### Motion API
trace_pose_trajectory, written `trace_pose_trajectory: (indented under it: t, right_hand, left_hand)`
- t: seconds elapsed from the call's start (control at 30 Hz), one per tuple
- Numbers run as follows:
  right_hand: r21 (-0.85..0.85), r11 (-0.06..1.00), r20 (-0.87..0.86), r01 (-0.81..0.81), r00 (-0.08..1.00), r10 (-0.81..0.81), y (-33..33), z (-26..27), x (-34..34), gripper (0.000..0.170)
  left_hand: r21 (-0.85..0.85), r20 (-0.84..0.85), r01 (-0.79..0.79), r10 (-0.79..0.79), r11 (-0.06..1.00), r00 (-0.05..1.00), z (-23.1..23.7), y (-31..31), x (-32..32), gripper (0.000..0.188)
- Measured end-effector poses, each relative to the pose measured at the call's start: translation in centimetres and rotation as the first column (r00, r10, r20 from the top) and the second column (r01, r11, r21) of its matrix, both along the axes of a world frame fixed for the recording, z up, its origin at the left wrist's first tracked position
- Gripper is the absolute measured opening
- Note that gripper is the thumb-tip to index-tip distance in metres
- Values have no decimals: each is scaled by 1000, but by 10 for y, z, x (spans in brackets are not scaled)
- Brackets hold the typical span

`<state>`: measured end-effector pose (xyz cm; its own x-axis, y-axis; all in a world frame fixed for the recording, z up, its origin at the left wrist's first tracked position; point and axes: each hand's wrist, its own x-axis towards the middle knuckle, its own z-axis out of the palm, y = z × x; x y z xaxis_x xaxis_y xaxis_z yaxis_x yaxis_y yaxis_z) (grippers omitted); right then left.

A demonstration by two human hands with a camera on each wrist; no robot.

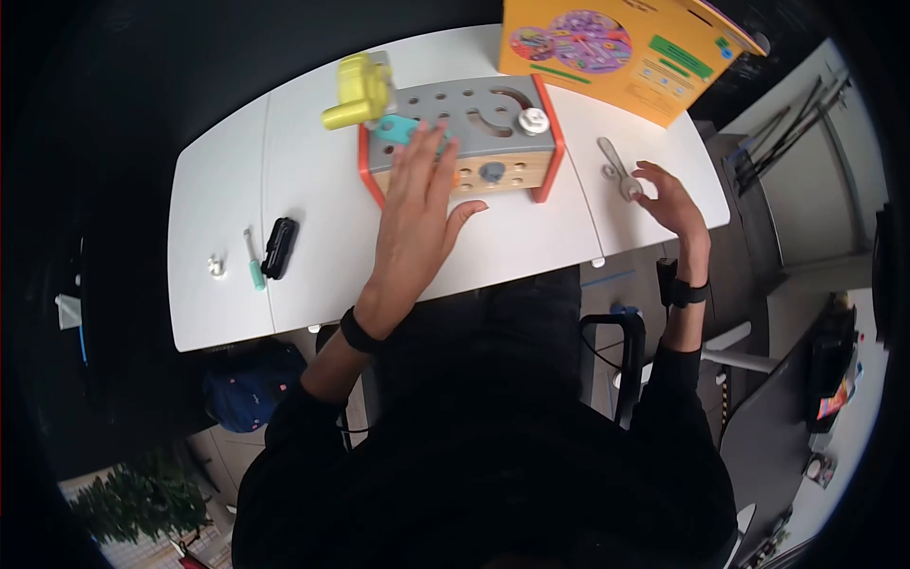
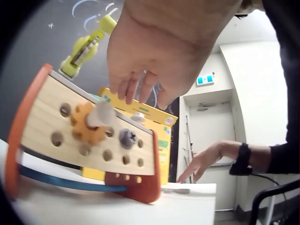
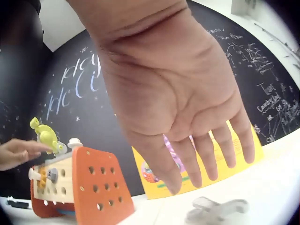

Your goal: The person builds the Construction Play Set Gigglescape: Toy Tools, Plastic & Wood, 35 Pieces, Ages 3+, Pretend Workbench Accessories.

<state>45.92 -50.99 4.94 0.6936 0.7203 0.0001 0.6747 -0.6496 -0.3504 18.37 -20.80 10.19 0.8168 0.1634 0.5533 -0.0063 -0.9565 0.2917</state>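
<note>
A toy workbench (image 1: 517, 142) with a grey top and red-orange ends stands on the table. My left hand (image 1: 409, 223) is over its top, fingers extended across a teal strip (image 1: 393, 129). A yellow-green toy tool (image 1: 358, 90) sits at the bench's left end, beside those fingertips. On the front panel are an orange gear (image 2: 83, 123) with a white bolt (image 2: 103, 115) and a grey screw (image 2: 127, 138). My right hand (image 1: 675, 206) hovers with loosely bent fingers above a grey toy wrench (image 1: 613, 156) on the table; the right wrist view shows its palm empty.
A yellow-orange printed box (image 1: 607, 81) stands behind the bench. On the left lie a black case (image 1: 279, 248), a teal-handled screwdriver (image 1: 255, 266) and a small white piece (image 1: 216, 266). A white knob (image 1: 533, 120) sits on the bench top's right side.
</note>
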Motion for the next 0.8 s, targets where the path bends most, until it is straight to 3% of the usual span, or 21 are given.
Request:
trace_pose_trajectory:
  t: [0.07,0.1,0.17,0.27,0.43,0.47,0.63,0.77,0.8]
  right_hand:
    - [-71,996,19,55,998,-54,-6,-9,-8,43]
    - [-85,991,10,100,995,-99,-7,-15,-12,45]
    - [-39,996,-8,81,997,-81,-9,-27,-11,44]
    - [-29,997,-5,69,998,-69,-7,-25,-21,42]
    - [-186,982,70,41,997,-28,-13,-22,-39,35]
    - [-286,956,-79,58,993,-84,-5,-4,-48,35]
    - [-217,975,-101,49,992,-73,-14,-6,-68,48]
    - [-153,988,-88,-19,996,6,-23,-13,-68,51]
    - [-127,992,-96,-5,995,-7,-23,-12,-69,48]
  left_hand:
    - [-157,-36,209,-218,965,975,-3,-15,3,51]
    - [-161,-38,219,-228,962,973,-5,-25,10,51]
    - [-215,-160,493,-529,843,834,-8,-46,27,53]
    - [-155,-261,581,-600,799,756,-30,-79,59,61]
    - [-154,-386,532,-546,833,743,-83,-116,131,78]
    - [-131,-430,496,-500,858,751,-90,-120,143,84]
    - [-56,-454,421,-399,905,797,-113,-127,166,91]
    - [-66,-507,445,-415,893,756,-94,-123,128,91]
    - [-99,-566,479,-445,872,694,-86,-117,113,90]
